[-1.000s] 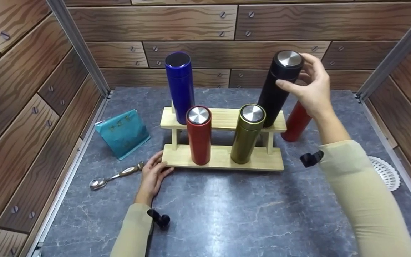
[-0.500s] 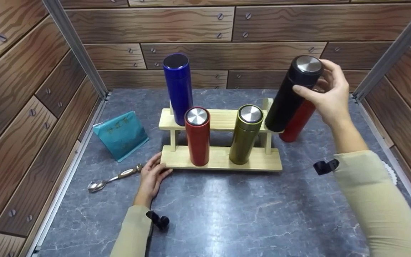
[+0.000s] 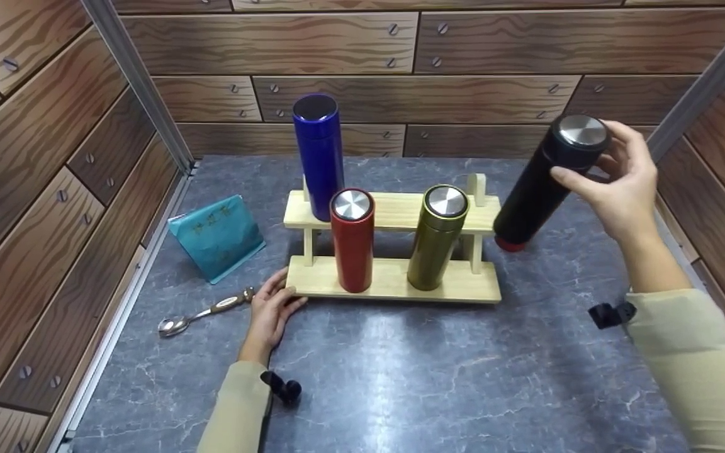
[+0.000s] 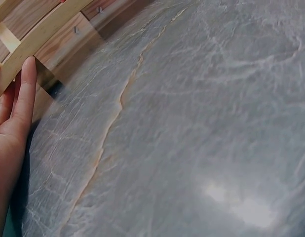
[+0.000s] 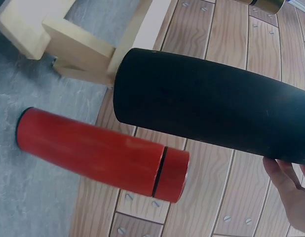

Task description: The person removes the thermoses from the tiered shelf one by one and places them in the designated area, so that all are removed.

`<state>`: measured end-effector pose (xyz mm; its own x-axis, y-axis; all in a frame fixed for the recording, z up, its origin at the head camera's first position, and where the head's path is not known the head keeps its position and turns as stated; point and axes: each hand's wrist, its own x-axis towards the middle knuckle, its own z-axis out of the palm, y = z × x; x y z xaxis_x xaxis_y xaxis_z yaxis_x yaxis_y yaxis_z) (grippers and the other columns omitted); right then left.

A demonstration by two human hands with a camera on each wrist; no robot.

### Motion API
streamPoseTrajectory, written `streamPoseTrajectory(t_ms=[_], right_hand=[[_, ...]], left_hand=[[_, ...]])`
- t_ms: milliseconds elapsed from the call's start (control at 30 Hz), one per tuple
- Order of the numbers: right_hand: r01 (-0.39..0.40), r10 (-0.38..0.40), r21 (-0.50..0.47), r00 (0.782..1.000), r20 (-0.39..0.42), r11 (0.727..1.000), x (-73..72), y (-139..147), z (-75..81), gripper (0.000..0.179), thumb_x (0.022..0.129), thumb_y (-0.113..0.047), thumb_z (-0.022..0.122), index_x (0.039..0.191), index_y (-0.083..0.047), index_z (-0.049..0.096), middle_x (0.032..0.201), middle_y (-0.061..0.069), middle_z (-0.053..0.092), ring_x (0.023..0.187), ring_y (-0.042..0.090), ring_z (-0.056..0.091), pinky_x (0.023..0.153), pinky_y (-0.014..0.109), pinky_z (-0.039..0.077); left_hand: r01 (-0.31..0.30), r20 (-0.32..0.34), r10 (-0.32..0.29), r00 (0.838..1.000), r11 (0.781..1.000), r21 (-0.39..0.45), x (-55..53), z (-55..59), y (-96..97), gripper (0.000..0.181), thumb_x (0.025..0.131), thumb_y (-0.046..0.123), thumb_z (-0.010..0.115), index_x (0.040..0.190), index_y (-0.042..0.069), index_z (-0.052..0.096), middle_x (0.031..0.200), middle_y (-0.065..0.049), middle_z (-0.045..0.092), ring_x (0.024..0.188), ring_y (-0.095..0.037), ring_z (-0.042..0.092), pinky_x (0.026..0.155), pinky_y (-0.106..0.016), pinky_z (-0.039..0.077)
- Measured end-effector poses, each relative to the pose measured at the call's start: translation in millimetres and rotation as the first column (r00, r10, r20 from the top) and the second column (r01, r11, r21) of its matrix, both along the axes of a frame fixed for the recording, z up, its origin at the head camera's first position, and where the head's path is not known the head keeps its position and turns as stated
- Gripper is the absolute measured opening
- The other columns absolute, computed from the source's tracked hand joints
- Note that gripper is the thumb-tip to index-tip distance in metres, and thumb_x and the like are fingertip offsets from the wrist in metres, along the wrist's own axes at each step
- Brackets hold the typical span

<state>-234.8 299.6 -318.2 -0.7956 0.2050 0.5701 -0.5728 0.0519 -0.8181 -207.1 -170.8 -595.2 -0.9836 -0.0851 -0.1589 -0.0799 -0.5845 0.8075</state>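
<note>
My right hand (image 3: 627, 182) grips a black thermos flask (image 3: 539, 189) just below its steel-topped lid, thumb on the near side. The flask is held off the two-tier wooden rack (image 3: 394, 296), beyond its right end, leaning right at the top. In the head view it covers most of a red thermos (image 5: 88, 148), which stands on the table behind it. My left hand (image 3: 269, 311) holds the left end of the rack's lower shelf, the fingers reaching under the board (image 4: 31, 47) in the left wrist view.
On the rack stand a blue thermos (image 3: 320, 157) on the upper shelf, and a shorter red thermos (image 3: 353, 251) and an olive-green thermos (image 3: 435, 245) on the lower. Left of it are a teal packet (image 3: 218, 239) and a spoon (image 3: 205, 311). Wood-patterned panels (image 3: 331, 44) enclose the table.
My right hand has lifted the black thermos off the right end of the upper shelf and carried it rightward, across the red thermos behind. The left hand has stayed at the rack.
</note>
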Motion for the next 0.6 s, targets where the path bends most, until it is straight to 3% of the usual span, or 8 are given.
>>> streamPoseTrajectory(t_ms=[267, 600], right_hand=[[0.056, -0.057, -0.060, 0.998, -0.012, 0.997, 10.8, 17.6, -11.8, 0.066, 0.056, 0.020, 0.076, 0.116, 0.000, 0.057, 0.111, 0.014, 0.060, 0.101, 0.022, 0.055, 0.083, 0.022, 0.046], [0.186, -0.181, -0.067, 0.981, 0.065, 0.980, -0.1, 54.8, -41.6, 0.070, 0.055, 0.018, 0.078, 0.117, -0.004, 0.056, 0.112, 0.013, 0.060, 0.103, 0.023, 0.054, 0.081, 0.021, 0.046]], left_hand=[[-0.001, 0.018, 0.001, 1.000, 1.000, -0.023, 0.8, 0.0, -2.0, 0.051, 0.084, -0.006, 0.057, 0.133, 0.003, 0.047, 0.124, -0.018, 0.048, 0.098, -0.029, 0.058, 0.077, -0.042, 0.054], [0.001, 0.013, -0.001, 1.000, 1.000, -0.007, 0.1, -0.3, -0.2, 0.049, 0.085, -0.007, 0.055, 0.132, 0.003, 0.047, 0.124, -0.018, 0.048, 0.098, -0.029, 0.058, 0.077, -0.041, 0.054]])
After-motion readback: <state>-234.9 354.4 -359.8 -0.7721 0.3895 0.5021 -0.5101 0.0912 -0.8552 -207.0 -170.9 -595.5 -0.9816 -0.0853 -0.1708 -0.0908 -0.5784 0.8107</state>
